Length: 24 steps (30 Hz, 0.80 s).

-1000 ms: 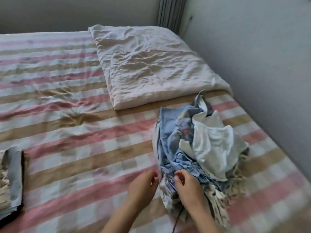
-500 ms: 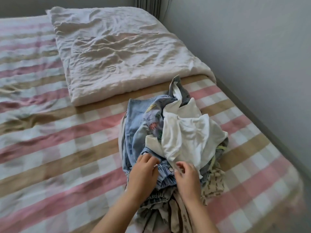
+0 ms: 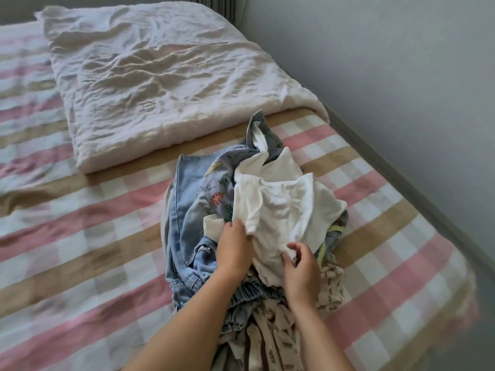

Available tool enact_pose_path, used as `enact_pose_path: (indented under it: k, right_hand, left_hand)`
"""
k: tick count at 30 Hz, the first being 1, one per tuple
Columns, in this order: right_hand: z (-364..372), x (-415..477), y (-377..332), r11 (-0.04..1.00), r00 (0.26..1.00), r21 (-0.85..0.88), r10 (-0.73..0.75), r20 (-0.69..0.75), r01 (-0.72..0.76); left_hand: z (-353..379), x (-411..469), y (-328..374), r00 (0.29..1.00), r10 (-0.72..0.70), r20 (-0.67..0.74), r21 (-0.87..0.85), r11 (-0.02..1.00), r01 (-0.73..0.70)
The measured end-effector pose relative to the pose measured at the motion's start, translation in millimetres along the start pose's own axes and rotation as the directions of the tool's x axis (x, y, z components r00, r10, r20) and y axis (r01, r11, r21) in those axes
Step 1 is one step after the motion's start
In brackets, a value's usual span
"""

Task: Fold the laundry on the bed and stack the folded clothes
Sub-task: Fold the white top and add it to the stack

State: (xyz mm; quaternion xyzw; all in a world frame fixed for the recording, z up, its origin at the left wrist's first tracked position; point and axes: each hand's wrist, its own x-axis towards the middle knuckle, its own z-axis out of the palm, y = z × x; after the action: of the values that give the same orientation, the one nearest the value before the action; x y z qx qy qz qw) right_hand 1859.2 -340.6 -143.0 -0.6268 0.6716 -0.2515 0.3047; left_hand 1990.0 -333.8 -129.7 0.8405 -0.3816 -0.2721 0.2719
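Both hands moved onto white garment (image 3: 281, 207): left (image 3: 235, 247) gripping, right (image 3: 301, 266) pinching; no writing.

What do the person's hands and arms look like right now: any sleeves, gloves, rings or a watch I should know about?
Both arms are bare from the frame's bottom edge to the fingers: no sleeves in view. The left hand and right hand wear no gloves, and no ring, watch or bracelet shows on the fingers or wrists in view. The nails look short and unpainted, though the picture is a little soft. Above the forearms is out of view.
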Motion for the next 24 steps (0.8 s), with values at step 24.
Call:
enact_pose_path:
  k: [24]
  right_hand:
    - [-48.0,-322.5,-221.3,0.749,0.772,0.657,-0.466,0.433,0.084]
  left_hand:
    - [-355.6,-255.5,-144.8,0.969,-0.102,-0.225,-0.915,0.364,-0.174]
